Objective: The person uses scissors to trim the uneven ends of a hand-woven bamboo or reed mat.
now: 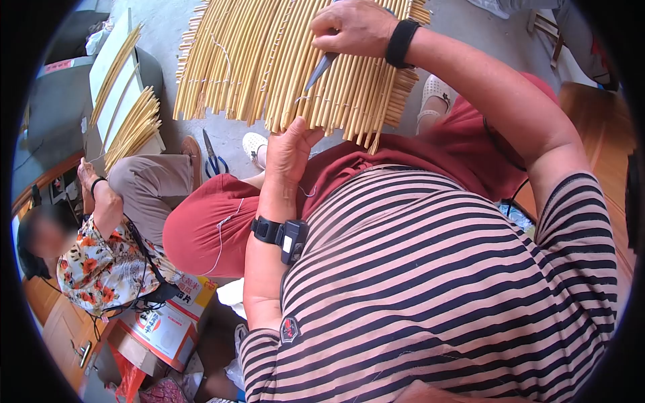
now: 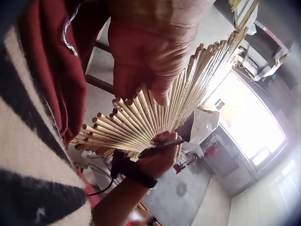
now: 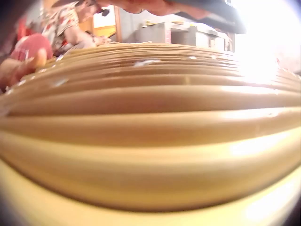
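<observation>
A mat of pale bamboo sticks (image 1: 289, 60) tied with white string lies across my lap. My left hand (image 1: 289, 151) grips its near edge, thumb on top and fingers under the sticks (image 2: 141, 117). My right hand (image 1: 353, 27) rests on top of the mat and holds a dark metal blade (image 1: 321, 67), its tip pointing down at the sticks; the same hand (image 2: 157, 157) and tool (image 2: 162, 146) show in the left wrist view. The right wrist view is filled by blurred sticks (image 3: 150, 127) very close up.
A second person in a floral shirt (image 1: 101, 262) sits at the left beside stacked stick bundles (image 1: 131, 121). Scissors (image 1: 213, 158) lie on the concrete floor. A cardboard box (image 1: 164, 322) stands at lower left; wooden furniture (image 1: 601, 121) at right.
</observation>
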Motion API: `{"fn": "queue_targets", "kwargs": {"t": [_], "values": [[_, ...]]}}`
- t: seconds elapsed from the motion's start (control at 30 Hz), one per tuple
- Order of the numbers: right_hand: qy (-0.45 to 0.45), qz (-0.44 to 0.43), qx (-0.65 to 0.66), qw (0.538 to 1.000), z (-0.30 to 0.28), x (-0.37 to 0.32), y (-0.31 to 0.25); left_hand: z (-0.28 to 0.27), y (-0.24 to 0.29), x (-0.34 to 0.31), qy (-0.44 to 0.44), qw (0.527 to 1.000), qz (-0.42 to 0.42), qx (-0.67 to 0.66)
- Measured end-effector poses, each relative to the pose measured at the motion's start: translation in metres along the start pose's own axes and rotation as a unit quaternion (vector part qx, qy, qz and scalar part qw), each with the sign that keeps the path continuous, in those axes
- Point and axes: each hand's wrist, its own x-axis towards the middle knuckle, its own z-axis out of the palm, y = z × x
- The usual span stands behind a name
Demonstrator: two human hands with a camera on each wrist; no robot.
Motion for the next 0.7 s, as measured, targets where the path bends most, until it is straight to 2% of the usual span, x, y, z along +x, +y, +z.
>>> {"fn": "queue_targets", "kwargs": {"t": [0.03, 0.07, 0.1, 0.13, 0.17, 0.23, 0.27, 0.37, 0.4, 0.63, 0.7], "values": [[-0.011, 0.006, -0.026, 1.0, -0.011, -0.004, -0.006, -0.002, 0.001, -0.002, 0.005, 1.0, -0.018, 0.004], [0.007, 0.014, -0.031, 0.999, -0.001, -0.003, -0.001, 0.002, 0.003, -0.006, 0.011, 0.999, -0.013, 0.031], [0.026, 0.024, -0.038, 0.999, 0.016, -0.003, 0.007, 0.002, 0.005, -0.01, -0.009, 1.0, -0.024, -0.003], [0.038, -0.026, -0.002, 0.999, 0.027, -0.004, 0.016, 0.0, 0.006, -0.014, -0.03, 0.998, -0.036, -0.038], [-0.032, -0.049, -0.04, 0.997, 0.022, -0.004, 0.011, -0.002, 0.006, -0.016, -0.05, 0.995, -0.048, -0.073], [-0.049, -0.154, -0.094, 0.982, 0.029, -0.006, 0.015, -0.005, 0.008, -0.014, -0.049, 0.994, -0.055, -0.083], [-0.119, -0.132, -0.138, 0.974, 0.02, -0.009, 0.002, -0.001, 0.011, -0.013, -0.035, 0.994, -0.059, -0.09], [-0.133, -0.105, -0.146, 0.975, 0.021, -0.017, -0.011, 0.007, 0.016, -0.008, 0.022, 0.992, -0.047, -0.111], [-0.168, -0.085, -0.174, 0.967, 0.014, -0.019, -0.02, 0.009, 0.016, -0.007, 0.043, 0.991, -0.039, -0.118], [-0.228, -0.06, -0.299, 0.925, 0.014, -0.027, -0.042, 0.009, 0.004, 0.001, 0.048, 0.996, -0.03, -0.062], [-0.21, -0.071, -0.322, 0.92, 0.026, -0.031, -0.034, 0.013, 0.001, 0.002, 0.064, 0.995, -0.034, -0.062]]}}
